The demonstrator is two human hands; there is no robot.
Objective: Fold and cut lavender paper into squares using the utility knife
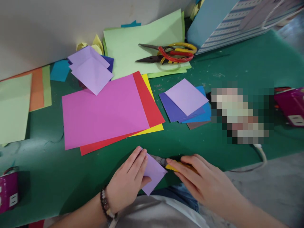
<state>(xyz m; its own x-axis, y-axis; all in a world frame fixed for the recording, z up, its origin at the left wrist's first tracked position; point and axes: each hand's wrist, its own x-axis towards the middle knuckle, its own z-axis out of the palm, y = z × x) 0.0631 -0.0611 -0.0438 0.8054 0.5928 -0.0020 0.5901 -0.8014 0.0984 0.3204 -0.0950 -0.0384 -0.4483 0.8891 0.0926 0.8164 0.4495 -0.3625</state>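
Observation:
A small lilac square of paper (154, 175) lies corner-on at the front edge of the green table. My left hand (128, 179) holds it, with the fingers stretched together over its upper left side and the thumb on its face. In my right hand (201, 175) is a utility knife (181, 166) with a yellow handle. Its grey metal end meets the paper's upper right edge. Whether the blade sits inside a fold or under the sheet, I cannot tell.
Pink paper (104, 114) lies over red and yellow sheets. Lilac squares rest on piles left (92, 76) and right (186, 96). Scissors with red and yellow handles (175, 53) lie on pale green paper (125, 41). A blurred-out object (239, 115) with a cable is at right.

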